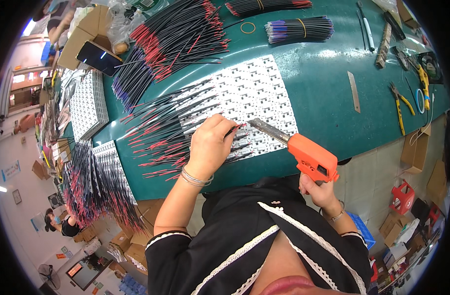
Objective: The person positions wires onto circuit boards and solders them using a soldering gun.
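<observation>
Left hand [209, 145] pinching black red-tipped wire [233, 131] onto white panel [254, 93], right hand [319, 189] gripping orange soldering gun [311, 158]; left rows wired, right rows bare.

One view only, and it sat on the person's head, looking steeply down over the chest at the green table [323, 83]. The fisheye bent the table edge into an arc from nine o'clock round to three. It was close: the left hand [210, 145] filled the centre, the right hand [320, 191] sat at about four o'clock. The black rim ringed everything, with the floor and cardboard boxes [131, 243] squeezed in at seven o'clock.
</observation>
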Demonstrator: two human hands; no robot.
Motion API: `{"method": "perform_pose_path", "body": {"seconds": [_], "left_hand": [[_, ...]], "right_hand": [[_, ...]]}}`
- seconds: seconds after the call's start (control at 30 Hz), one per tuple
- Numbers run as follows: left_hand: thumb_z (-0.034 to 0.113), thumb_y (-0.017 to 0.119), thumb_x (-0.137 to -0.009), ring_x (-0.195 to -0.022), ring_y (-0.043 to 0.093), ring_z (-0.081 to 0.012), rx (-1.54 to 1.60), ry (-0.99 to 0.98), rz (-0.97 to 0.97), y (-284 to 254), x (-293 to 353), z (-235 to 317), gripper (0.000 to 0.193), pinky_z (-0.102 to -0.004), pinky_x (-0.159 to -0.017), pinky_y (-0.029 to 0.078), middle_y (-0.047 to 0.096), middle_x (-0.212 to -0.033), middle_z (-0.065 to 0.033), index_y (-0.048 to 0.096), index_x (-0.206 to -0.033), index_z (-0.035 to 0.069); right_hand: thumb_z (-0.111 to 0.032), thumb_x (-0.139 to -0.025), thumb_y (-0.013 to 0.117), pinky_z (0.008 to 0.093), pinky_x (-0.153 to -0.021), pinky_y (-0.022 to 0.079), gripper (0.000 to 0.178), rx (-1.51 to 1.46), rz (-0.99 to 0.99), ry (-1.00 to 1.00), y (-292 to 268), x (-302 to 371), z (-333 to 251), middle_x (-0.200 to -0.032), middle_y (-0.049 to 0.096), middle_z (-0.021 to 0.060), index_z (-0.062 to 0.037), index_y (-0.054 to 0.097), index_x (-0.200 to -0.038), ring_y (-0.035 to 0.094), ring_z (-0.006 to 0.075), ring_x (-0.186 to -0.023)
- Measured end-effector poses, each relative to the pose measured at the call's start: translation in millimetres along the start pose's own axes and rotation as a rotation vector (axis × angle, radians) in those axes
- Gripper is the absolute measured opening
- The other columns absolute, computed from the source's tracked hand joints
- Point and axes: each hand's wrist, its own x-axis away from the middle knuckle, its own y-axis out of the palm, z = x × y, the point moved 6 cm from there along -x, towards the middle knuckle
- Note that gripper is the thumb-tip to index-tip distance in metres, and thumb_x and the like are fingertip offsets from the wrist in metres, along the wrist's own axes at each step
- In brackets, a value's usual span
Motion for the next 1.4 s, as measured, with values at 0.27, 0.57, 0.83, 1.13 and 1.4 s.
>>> {"method": "perform_pose_path", "body": {"seconds": [0.27, 0.57, 0.83, 1.13, 1.4], "left_hand": [[0.000, 0.064, -0.067, -0.065, 0.055, -0.0267, -0.022, 0.000, -0.028, 1.1, -0.8, 1.4, 0.012, -0.0328, -0.057, 0.044, 0.054, -0.072, -0.0092, 0.060, -0.078, 0.002], [-0.001, 0.064, -0.065, -0.066, 0.055, -0.0264, -0.046, -0.015, -0.066, 1.6, 0.0, 4.7, 0.014, -0.0329, -0.058, 0.044, 0.053, -0.072, -0.0087, 0.060, -0.078, 0.002], [-0.001, 0.063, -0.066, -0.066, 0.055, -0.0265, -0.058, -0.021, -0.079, 1.7, -0.3, 4.7, 0.013, -0.0329, -0.058, 0.044, 0.053, -0.073, -0.0088, 0.059, -0.079, 0.003], [-0.001, 0.062, -0.068, -0.066, 0.054, -0.0280, 0.006, 0.033, -0.128, 1.8, -5.9, 0.4, 0.012, -0.0332, -0.058, 0.044, 0.053, -0.073, -0.0096, 0.059, -0.079, 0.002], [-0.003, 0.061, -0.065, -0.067, 0.054, -0.0278, -0.100, 0.085, -0.160, 4.9, -5.2, 5.7, 0.015, -0.0344, -0.058, 0.044, 0.051, -0.072, -0.0092, 0.058, -0.079, 0.003]], "right_hand": [[-0.012, -0.083, 0.054, 0.0215, -0.043, 0.040, 0.020, 0.038, -0.005, 0.015, 5.2, -5.4, -7.2, -0.059, 0.050, 0.0031, 0.0017, 0.048, -0.096, 0.047, 0.0082, -0.046], [-0.013, -0.083, 0.055, 0.0218, -0.043, 0.041, 0.019, 0.052, -0.001, 0.028, 4.1, -4.7, -6.0, -0.060, 0.050, 0.0033, 0.0012, 0.048, -0.094, 0.048, 0.0086, -0.046], [-0.017, -0.084, 0.054, 0.0209, -0.039, 0.037, 0.025, 0.010, 0.028, -0.018, 1.2, -3.1, -9.3, -0.053, 0.048, 0.0022, 0.0028, 0.047, -0.096, 0.045, 0.0077, -0.042], [-0.013, -0.081, 0.059, 0.0202, -0.043, 0.040, 0.036, -0.047, -0.015, 0.040, -1.3, -0.4, 2.2, -0.067, 0.053, 0.0025, 0.0019, 0.046, -0.113, 0.048, 0.0061, -0.050], [-0.013, -0.081, 0.059, 0.0199, -0.043, 0.040, 0.035, -0.026, -0.008, 0.053, -0.6, 1.4, 4.2, -0.068, 0.053, 0.0021, 0.0016, 0.047, -0.112, 0.047, 0.0057, -0.050]]}}
